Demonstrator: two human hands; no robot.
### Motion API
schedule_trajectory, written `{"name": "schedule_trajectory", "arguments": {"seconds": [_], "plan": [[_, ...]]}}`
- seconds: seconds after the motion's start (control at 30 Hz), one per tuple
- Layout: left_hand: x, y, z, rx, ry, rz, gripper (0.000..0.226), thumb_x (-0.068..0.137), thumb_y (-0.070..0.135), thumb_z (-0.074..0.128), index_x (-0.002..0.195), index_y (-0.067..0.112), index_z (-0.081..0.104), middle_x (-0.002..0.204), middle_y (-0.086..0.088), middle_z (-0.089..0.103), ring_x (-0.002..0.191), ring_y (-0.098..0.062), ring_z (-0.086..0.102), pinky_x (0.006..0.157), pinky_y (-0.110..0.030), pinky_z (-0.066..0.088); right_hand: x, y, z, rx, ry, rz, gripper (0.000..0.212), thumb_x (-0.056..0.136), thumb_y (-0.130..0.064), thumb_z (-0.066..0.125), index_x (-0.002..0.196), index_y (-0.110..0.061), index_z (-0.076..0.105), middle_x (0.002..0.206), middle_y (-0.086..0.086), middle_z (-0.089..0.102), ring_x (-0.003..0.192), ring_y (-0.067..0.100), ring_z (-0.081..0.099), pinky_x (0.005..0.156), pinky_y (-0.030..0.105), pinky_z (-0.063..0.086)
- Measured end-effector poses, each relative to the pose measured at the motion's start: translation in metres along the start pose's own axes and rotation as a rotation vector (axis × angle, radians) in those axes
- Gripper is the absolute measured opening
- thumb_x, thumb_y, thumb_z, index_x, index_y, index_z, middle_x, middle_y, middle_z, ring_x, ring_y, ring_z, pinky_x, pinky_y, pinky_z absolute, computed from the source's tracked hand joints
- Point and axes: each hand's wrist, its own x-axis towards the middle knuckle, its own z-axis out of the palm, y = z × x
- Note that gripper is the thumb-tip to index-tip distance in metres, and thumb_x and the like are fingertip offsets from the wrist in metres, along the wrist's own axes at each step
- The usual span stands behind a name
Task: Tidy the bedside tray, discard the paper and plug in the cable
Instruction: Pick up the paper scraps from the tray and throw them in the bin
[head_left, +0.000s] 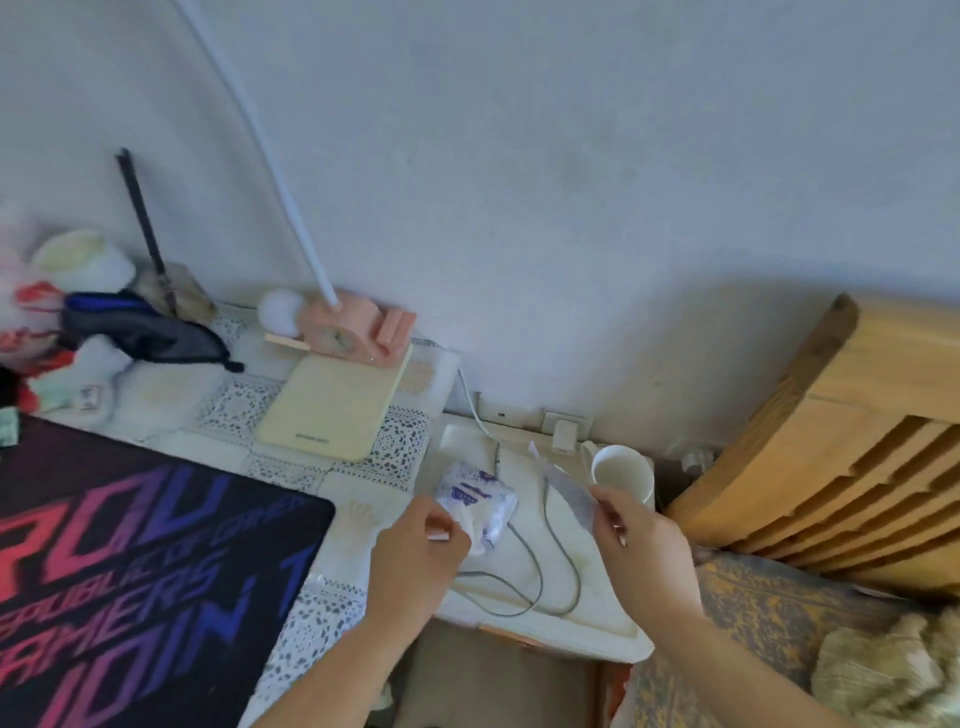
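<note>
Over the tray (613, 631), right fingers (605, 506) pinching paper (563, 486).

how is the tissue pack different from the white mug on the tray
The tissue pack is soft, crinkled plastic with blue print; the white mug is hard, smooth and plain. The pack lies flat toward the tray's left side; the mug stands upright at its back right corner. The left hand is at the pack, while the right hand, pinching a scrap of paper, is in front of the mug. Both sit on the tray.
</note>
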Motion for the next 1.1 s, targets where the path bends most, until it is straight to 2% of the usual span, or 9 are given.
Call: {"name": "schedule_trajectory", "arguments": {"seconds": [0.13,0.23,0.3,0.37,0.5,0.7,0.83,0.97,1.1], "plan": [[-0.012,0.006,-0.058,-0.142,0.103,-0.054,0.019,0.073,0.018,0.065,0.066,0.025,0.048,0.065,0.007,0.063,0.064,0.003,0.061,0.055,-0.015,0.043,0.008,-0.069,-0.004,0.159,-0.084,-0.089,0.018,0.092,-0.028,0.051,0.090,-0.044,0.059,0.069,-0.014,0.067,0.066,0.005,0.061,0.059,0.029,0.051],[-0.022,0.005,-0.106,-0.254,0.166,-0.103,0.014,0.074,0.013,0.065,0.072,0.020,0.053,0.070,0.002,0.066,0.066,-0.016,0.067,0.065,-0.039,0.054,0.011,-0.124,0.001,0.235,-0.139,-0.167,0.023,0.089,-0.025,0.053,0.083,-0.046,0.058,0.072,-0.014,0.069,0.068,0.003,0.062,0.063,0.022,0.049],[-0.031,-0.001,-0.139,-0.331,0.225,-0.116,0.017,0.077,0.008,0.065,0.079,0.020,0.052,0.080,-0.003,0.067,0.070,-0.020,0.067,0.065,-0.042,0.058,0.009,-0.160,0.007,0.282,-0.192,-0.220,0.025,0.088,-0.022,0.054,0.083,-0.046,0.059,0.073,-0.021,0.069,0.068,-0.002,0.061,0.057,0.012,0.044],[-0.043,-0.011,-0.174,-0.428,0.285,-0.138,0.023,0.080,0.006,0.064,0.088,0.023,0.051,0.092,-0.006,0.067,0.076,-0.022,0.068,0.060,-0.035,0.058,0.003,-0.194,0.018,0.322,-0.269,-0.269,0.024,0.088,-0.021,0.054,0.086,-0.044,0.061,0.077,-0.026,0.068,0.072,-0.007,0.061,0.057,0.010,0.044],[-0.082,-0.040,-0.238,-0.606,0.439,-0.193,0.025,0.085,0.003,0.061,0.102,0.021,0.055,0.092,-0.004,0.068,0.067,-0.017,0.067,0.053,-0.024,0.054,-0.021,-0.256,0.051,0.360,-0.410,-0.366,0.020,0.087,-0.016,0.056,0.099,-0.029,0.065,0.089,-0.013,0.071,0.081,0.001,0.064,0.072,0.022,0.048],[-0.178,-0.093,-0.319,-0.773,0.686,-0.275,0.018,0.085,0.005,0.065,0.092,0.021,0.064,0.085,0.001,0.070,0.061,-0.005,0.069,0.049,-0.014,0.051,-0.099,-0.344,0.102,0.418,-0.659,-0.553,0.018,0.086,-0.018,0.063,0.088,-0.035,0.066,0.082,-0.017,0.073,0.078,0.000,0.066,0.068,0.017,0.048],[-0.260,-0.128,-0.365,-0.794,0.861,-0.290,0.022,0.083,0.005,0.066,0.104,0.013,0.064,0.088,-0.002,0.071,0.069,-0.012,0.070,0.059,-0.022,0.055,-0.170,-0.394,0.130,0.399,-0.814,-0.677,0.027,0.086,-0.008,0.061,0.090,-0.034,0.065,0.085,-0.023,0.071,0.079,-0.004,0.066,0.064,0.007,0.047],[-0.362,-0.163,-0.400,-0.822,1.040,-0.311,0.019,0.083,0.006,0.067,0.092,0.023,0.063,0.089,-0.002,0.070,0.065,-0.011,0.069,0.056,-0.020,0.056,-0.262,-0.438,0.154,0.385,-0.925,-0.789,0.030,0.086,-0.009,0.059,0.091,-0.038,0.064,0.087,-0.018,0.072,0.081,-0.003,0.065,0.066,0.009,0.048],[-0.485,-0.206,-0.425,-0.817,1.166,-0.352,0.025,0.083,0.009,0.068,0.107,0.012,0.062,0.094,-0.008,0.071,0.071,-0.016,0.069,0.059,-0.026,0.056,-0.379,-0.468,0.179,0.418,-1.038,-0.858,0.030,0.087,-0.009,0.060,0.089,-0.039,0.064,0.084,-0.016,0.071,0.078,-0.006,0.064,0.062,0.006,0.046]]}}
